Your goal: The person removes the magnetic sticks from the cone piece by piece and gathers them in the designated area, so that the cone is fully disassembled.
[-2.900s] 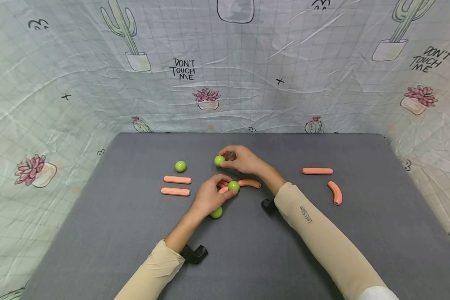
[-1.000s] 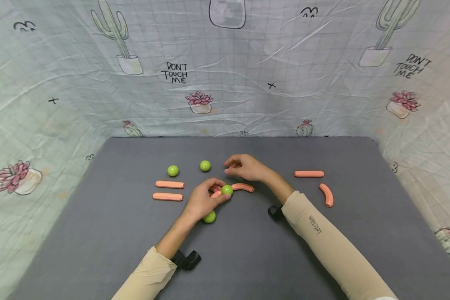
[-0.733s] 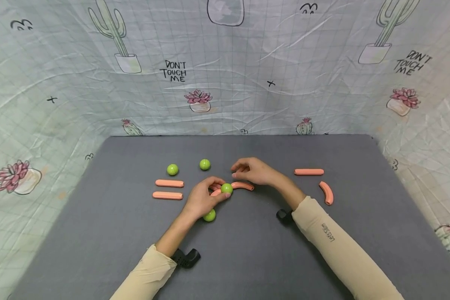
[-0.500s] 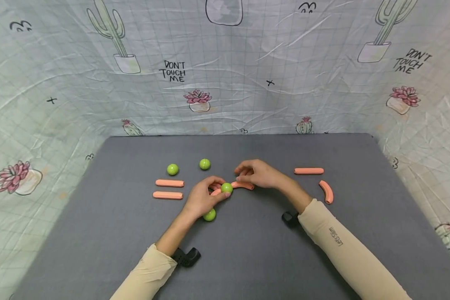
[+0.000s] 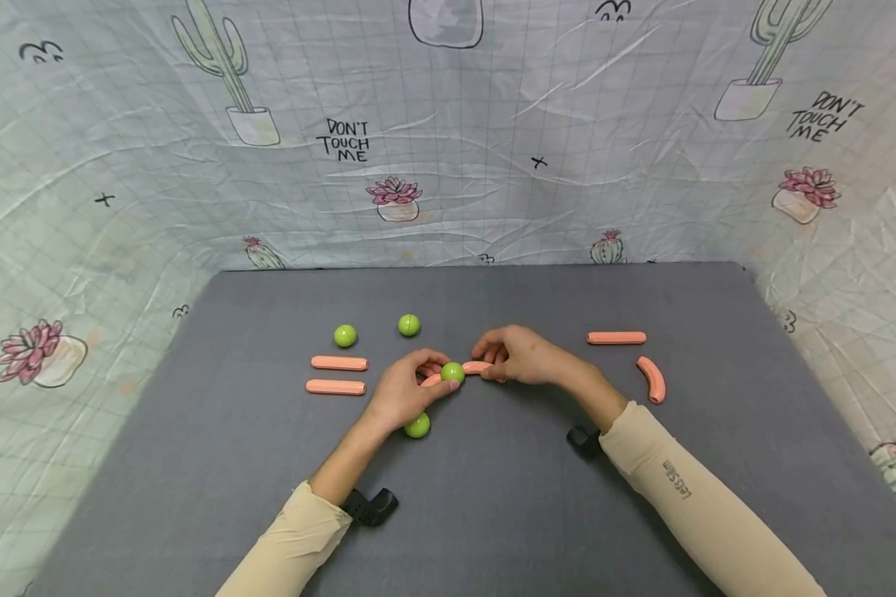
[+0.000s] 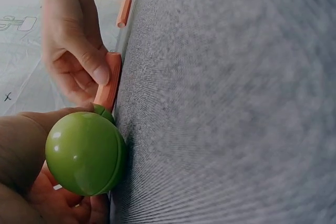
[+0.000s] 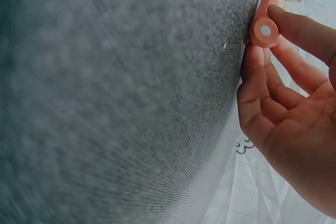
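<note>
A green ball [image 5: 452, 373] sits mid-desk [image 5: 493, 506], pinched by the left hand [image 5: 405, 391]. On its right, a curved orange tube [image 5: 478, 367] touches it, pinched between the right hand's [image 5: 524, 355] thumb and fingers. Another orange tube [image 5: 431, 381] shows left of the ball, partly hidden. A second green ball [image 5: 417, 426] lies beside the left wrist; two straight tubes [image 5: 336, 387] lie farther left.

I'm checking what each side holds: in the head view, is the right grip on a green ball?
No, the right grip pinches an orange piece, while the left grip holds a green ball.
</note>
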Motion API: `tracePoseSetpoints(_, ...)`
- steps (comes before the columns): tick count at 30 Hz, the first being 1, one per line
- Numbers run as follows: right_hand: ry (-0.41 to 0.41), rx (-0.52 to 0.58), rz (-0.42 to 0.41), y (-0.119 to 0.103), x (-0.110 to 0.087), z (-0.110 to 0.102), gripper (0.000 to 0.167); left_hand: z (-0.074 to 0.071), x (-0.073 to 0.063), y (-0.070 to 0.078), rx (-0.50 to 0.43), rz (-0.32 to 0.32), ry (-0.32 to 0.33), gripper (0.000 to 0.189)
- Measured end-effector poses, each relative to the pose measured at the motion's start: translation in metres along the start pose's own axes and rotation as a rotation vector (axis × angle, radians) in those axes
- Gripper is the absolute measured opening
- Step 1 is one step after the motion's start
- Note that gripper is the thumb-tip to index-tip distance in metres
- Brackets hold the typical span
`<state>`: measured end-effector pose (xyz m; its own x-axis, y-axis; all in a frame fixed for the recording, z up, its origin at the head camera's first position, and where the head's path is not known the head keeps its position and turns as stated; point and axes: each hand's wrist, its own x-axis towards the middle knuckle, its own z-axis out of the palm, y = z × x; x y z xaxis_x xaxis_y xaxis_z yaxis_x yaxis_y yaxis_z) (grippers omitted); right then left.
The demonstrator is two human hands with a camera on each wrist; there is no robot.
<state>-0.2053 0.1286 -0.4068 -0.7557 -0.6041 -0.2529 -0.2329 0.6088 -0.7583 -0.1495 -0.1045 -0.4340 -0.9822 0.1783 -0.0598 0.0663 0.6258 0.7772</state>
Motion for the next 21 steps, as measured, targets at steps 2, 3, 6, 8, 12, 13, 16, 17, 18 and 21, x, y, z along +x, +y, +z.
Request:
tracePoseSetpoints(2,0.003,-0.015,-0.011,0.0,-0.001,0.0,0.028,0.001,0.0,0.001,0.005,0.004,-0.003,0.031)
tracePoseSetpoints(3,0.007,-0.025,-0.012,0.0,-0.002,0.0,0.028,0.001,0.0,0.001,0.007,0.006,-0.006,0.031)
tracePoseSetpoints(6,0.026,-0.058,-0.016,0.0,-0.004,0.0,0.027,0.001,0.0,0.002,0.009,0.014,-0.01,0.031)
tracePoseSetpoints(8,0.045,-0.075,-0.015,-0.001,-0.005,0.0,0.027,0.001,0.0,0.003,0.011,0.02,-0.008,0.031)
tracePoseSetpoints(12,0.062,-0.089,-0.016,-0.004,-0.005,0.0,0.026,0.001,0.0,0.004,0.019,0.028,0.0,0.032)
tracePoseSetpoints(13,0.059,-0.082,-0.011,-0.004,-0.006,0.0,0.026,0.001,0.0,0.004,0.023,0.029,0.002,0.033)
tracePoseSetpoints(16,0.039,-0.049,0.002,-0.005,-0.007,0.001,0.024,0.001,0.0,0.003,0.028,0.037,0.005,0.033)
tracePoseSetpoints(17,0.031,-0.032,0.009,-0.005,-0.008,0.001,0.023,0.001,0.0,0.003,0.028,0.042,0.006,0.033)
tracePoseSetpoints(18,0.023,-0.016,0.014,-0.005,-0.009,0.002,0.023,0.001,0.0,0.002,0.028,0.046,0.007,0.032)
tracePoseSetpoints(21,-0.002,0.042,0.024,-0.005,-0.011,0.003,0.022,0.001,0.0,0.001,0.025,0.055,0.006,0.031)
